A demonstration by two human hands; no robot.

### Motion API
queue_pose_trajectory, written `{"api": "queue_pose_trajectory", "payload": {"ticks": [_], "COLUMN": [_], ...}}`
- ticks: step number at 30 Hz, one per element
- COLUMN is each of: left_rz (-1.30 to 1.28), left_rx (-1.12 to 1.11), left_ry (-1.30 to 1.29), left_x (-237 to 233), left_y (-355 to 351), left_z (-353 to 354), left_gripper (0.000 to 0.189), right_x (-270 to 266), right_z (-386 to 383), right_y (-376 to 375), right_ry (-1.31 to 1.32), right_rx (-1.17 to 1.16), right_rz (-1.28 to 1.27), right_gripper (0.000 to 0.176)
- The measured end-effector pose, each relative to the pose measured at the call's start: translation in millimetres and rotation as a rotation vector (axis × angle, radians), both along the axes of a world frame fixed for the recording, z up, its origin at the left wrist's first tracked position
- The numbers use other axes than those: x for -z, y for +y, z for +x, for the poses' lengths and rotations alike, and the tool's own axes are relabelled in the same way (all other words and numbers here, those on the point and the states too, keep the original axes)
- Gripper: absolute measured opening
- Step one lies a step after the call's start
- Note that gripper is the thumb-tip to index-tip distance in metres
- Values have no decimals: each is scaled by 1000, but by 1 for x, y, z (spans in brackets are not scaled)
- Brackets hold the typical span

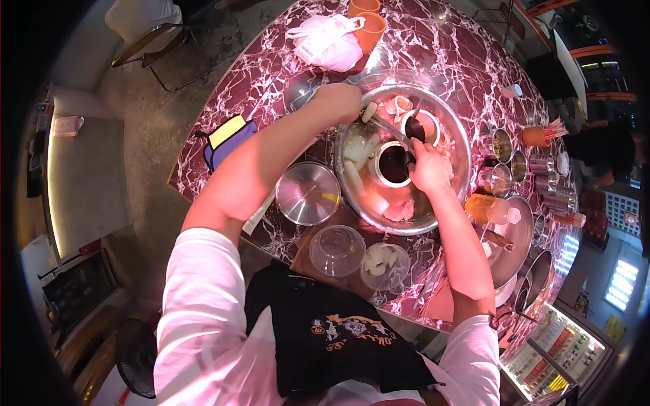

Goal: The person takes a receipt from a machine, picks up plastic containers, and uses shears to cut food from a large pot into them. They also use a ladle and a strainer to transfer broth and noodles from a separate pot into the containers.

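Observation:
My left hand (pixel 340 102) is closed above the far-left rim of a wide metal pot (pixel 343 193); what its fingers hold, if anything, is hidden. Just beside it is a pale, stubby piece of food (pixel 369 112). Over the middle of the pot my right hand (pixel 430 166) is closed around a long metal tool (pixel 393 128), tongs or scissors, whose far end reaches that piece. Inside the pot stand two white-rimmed round vessels, a near one (pixel 377 177) and a far one (pixel 433 128), showing dark contents. Pale chunks (pixel 362 147) and pinkish pieces (pixel 399 209) lie around them.
A steel bowl (pixel 308 194), a clear tub (pixel 336 251) and a tub of white pieces (pixel 384 265) sit nearest my body. Metal cups (pixel 502 145), an orange-filled bottle (pixel 489 209) and a large pan (pixel 518 237) line the right. A white plastic bag (pixel 326 42) lies at the back.

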State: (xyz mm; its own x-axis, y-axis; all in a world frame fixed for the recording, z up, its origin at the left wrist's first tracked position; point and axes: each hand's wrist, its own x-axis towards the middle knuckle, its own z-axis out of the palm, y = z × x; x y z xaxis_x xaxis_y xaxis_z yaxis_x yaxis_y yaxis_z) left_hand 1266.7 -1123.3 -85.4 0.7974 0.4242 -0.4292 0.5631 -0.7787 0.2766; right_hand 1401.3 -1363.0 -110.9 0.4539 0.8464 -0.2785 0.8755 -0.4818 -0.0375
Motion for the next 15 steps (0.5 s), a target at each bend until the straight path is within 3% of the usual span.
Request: {"api": "queue_pose_trajectory", "payload": {"ticks": [5,12,15], "left_rz": [-151,-274,-321], "left_rx": [-98,-127,-153], "left_ry": [-169,-425,-464], "left_x": [32,17,-14], "left_y": [24,8,-19], "left_z": [-39,-117,-159], "left_gripper": [22,26,26], "right_x": [-11,-62,-91], "right_z": [0,-19,-40], "right_y": [-24,-59,-81], "right_ry": [-15,-47,-60], "right_rx": [-103,-242,-301], "right_rz": [206,297,305], "right_gripper": [62,65,64]}}
